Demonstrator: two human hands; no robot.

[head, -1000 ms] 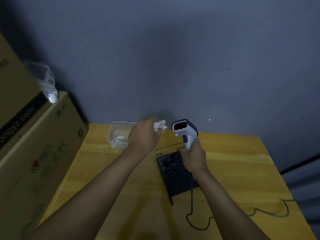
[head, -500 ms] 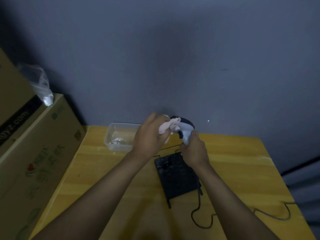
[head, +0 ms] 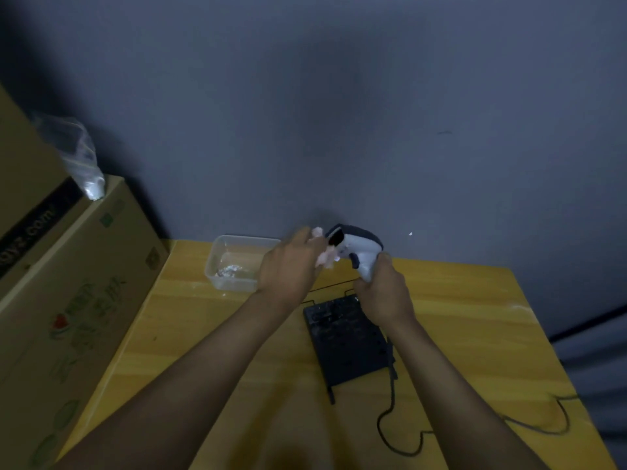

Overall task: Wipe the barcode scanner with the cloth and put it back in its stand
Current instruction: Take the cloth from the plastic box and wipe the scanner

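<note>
My right hand [head: 385, 293] grips the handle of a white barcode scanner [head: 358, 247] with a dark top, held upright above the table with its head turned left. A small pale pink cloth [head: 325, 257] is bunched in my left hand [head: 288, 266] and pressed against the scanner's front, just below its dark window. The black stand [head: 349, 340] lies flat on the wooden table [head: 475, 317] under my right wrist, a thin wire frame rising at its far end. The scanner's black cable [head: 393, 432] runs from beneath my right arm and loops over the table's front right.
A clear plastic container [head: 234, 262] with something white inside sits at the table's far left. Stacked cardboard boxes [head: 68, 283] stand left of the table, a clear plastic bag [head: 79, 157] on top of them. A grey wall rises right behind the table.
The left hand brought the cloth onto the scanner's head, then slid down to its front. The right hand turned the scanner's head leftward.
</note>
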